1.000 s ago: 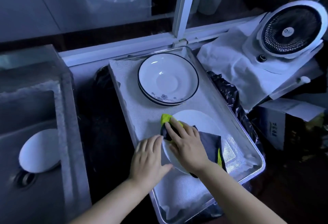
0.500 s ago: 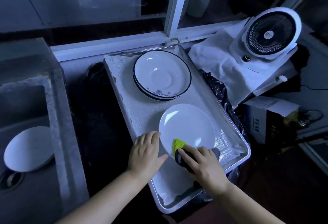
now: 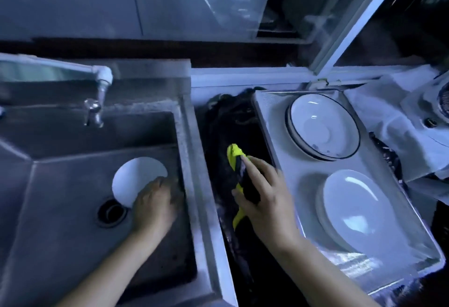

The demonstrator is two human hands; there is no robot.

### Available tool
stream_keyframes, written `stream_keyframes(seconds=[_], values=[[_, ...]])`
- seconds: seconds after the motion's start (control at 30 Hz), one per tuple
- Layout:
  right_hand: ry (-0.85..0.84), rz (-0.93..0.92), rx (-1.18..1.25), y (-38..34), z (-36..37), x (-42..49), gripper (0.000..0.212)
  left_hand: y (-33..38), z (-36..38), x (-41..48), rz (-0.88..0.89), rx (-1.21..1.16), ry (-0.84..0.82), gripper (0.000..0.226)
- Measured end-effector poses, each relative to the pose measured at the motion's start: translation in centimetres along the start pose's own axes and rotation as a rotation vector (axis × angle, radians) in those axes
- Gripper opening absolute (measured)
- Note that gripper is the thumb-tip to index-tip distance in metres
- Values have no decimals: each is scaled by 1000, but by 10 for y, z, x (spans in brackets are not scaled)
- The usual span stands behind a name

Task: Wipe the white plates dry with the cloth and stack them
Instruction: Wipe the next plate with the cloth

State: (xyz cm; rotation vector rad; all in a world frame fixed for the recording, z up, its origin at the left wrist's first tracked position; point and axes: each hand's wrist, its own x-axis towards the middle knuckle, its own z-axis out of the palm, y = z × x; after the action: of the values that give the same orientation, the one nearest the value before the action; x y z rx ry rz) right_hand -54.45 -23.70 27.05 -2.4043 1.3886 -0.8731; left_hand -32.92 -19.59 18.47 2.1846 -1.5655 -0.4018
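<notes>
A plain white plate (image 3: 136,178) lies in the steel sink (image 3: 60,185), beside the drain. My left hand (image 3: 155,202) covers its lower right edge, fingers bent over the rim. My right hand (image 3: 264,199) grips the yellow and dark cloth (image 3: 234,155) above the dark gap between sink and tray. On the lined metal tray (image 3: 291,168) a second plain white plate (image 3: 357,209) lies at the near end. A stack of dark-rimmed white plates (image 3: 323,127) sits at the far end.
A tap (image 3: 102,88) juts over the sink's back left, and the drain (image 3: 111,212) is near my left hand. Black plastic (image 3: 228,122) fills the gap beside the tray. White sheeting (image 3: 388,117) and a fan (image 3: 444,102) lie at the far right.
My view swung left to the sink. My left hand left the tray and reached the plate in the sink. My right hand lifted the cloth off the tray plate and moved left.
</notes>
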Motion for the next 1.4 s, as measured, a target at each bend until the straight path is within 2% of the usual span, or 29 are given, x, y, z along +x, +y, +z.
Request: stream_keyframes(seconds=[0.1,0.23,0.3,0.5,0.67,1.1,1.2,1.33,1.4], values=[[-8,64,129,-54,67,29,60,-92,-8,17,-248,-38,-65,30],[-83,247,318,-93,155,44,59,-184,0,44,-512,-94,-159,20],[-136,303,340,-98,192,47,60,-216,10,58,-579,-102,-210,14],[-237,447,305,-88,268,50,62,-280,58,93,-719,-139,-309,21],[-264,523,280,-77,293,50,60,-299,86,107,-773,-236,-368,26],[-277,590,265,-66,308,45,57,-303,105,110,-856,-326,-290,25],[-271,591,264,-65,307,44,57,-295,103,108,-928,-470,-218,24],[-266,580,269,-65,305,43,60,-282,102,110,-1171,-898,-104,25],[-267,581,266,-64,303,41,59,-279,104,114,-1230,-960,-96,23]])
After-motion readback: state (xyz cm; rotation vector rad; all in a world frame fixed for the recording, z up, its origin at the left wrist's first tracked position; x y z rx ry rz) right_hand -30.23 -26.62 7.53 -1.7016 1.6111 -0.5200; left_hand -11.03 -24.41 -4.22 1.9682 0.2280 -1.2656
